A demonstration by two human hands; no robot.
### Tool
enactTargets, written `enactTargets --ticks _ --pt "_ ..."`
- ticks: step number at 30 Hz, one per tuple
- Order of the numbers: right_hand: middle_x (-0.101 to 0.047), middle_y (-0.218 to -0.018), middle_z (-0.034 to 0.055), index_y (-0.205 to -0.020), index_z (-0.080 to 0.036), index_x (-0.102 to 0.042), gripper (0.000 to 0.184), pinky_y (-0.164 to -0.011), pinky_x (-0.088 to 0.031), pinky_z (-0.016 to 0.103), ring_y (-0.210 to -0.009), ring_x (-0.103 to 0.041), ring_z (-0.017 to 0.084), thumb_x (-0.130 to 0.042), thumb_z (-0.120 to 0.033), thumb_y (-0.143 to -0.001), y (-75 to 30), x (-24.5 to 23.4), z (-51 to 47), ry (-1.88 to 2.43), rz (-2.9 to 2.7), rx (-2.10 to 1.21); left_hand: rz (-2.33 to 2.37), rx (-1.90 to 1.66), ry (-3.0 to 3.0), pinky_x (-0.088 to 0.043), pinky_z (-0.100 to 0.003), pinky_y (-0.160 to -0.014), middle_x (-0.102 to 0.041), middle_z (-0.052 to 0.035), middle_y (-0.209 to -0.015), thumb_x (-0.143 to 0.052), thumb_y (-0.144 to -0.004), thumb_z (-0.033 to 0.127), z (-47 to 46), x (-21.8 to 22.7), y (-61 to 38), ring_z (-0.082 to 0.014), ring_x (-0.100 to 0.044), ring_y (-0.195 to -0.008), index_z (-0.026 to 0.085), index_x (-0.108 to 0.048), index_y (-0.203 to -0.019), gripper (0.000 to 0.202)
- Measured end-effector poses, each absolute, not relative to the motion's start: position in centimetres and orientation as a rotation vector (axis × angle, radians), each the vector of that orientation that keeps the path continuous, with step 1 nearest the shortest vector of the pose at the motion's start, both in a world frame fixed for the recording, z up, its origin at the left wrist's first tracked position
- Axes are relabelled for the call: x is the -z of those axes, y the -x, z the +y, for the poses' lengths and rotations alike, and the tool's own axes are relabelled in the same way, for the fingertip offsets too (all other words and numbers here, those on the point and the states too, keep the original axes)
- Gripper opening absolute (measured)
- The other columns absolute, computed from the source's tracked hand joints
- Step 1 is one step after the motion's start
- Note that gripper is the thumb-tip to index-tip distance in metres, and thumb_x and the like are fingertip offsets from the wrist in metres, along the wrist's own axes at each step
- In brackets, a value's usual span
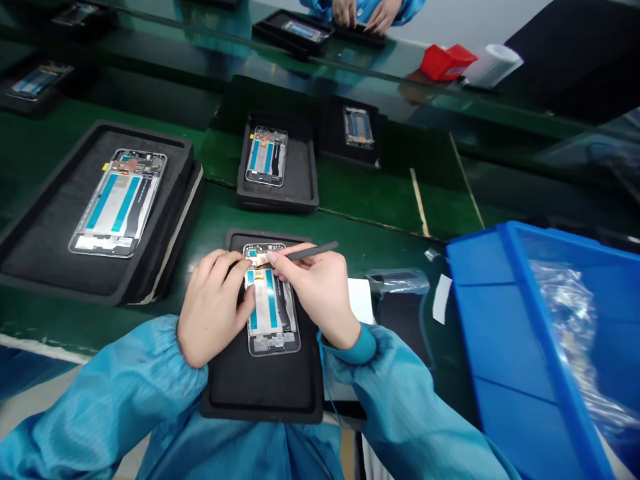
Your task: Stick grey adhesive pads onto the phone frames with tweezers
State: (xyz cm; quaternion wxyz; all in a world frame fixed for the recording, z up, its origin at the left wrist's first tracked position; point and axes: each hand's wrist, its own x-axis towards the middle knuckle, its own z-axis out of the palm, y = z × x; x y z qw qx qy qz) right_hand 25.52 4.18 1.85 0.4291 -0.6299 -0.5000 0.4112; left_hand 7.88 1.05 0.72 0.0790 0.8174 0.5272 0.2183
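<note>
An opened phone (265,313) lies on a black foam tray (265,393) in front of me, its inner side with blue strips facing up. My left hand (215,300) is bent along the phone's left edge, thumb and fingertips touching it near the upper part. My right hand (320,287) is closed around dark tweezers (315,251), whose rear end points right. The thumb and fingertips of that hand rest over the upper board area; the tweezers' tips are hidden there.
Further opened phones sit in black trays at left (120,200) and ahead (267,157). A blue bin (480,320) holding clear plastic stands at right, beside a white slip (442,299) and dark pouch (404,320). Across the bench, a co-worker's hands (365,15) touch a tray.
</note>
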Motion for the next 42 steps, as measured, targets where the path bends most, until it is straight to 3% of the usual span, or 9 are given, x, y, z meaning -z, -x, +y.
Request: enactTargets --ticks 42 --pt "-0.078 -0.072 0.0055 -0.073 -0.018 -0.077 0.02 -0.064 -0.06 0.031 -0.067 -0.075 0.023 -0.082 -0.038 -0.075 -25.29 -1.65 3.8 1.57 -1.267 -0.969 1.584 -0.623 -2.552 -0.049 -0.048 -0.097 -0.062 -0.0139 -0.126 -0.054 -0.094 0.024 0.89 -0.85 -7.91 -0.0335 -0.052 -0.122 0.015 -0.062 -0.127 0.034"
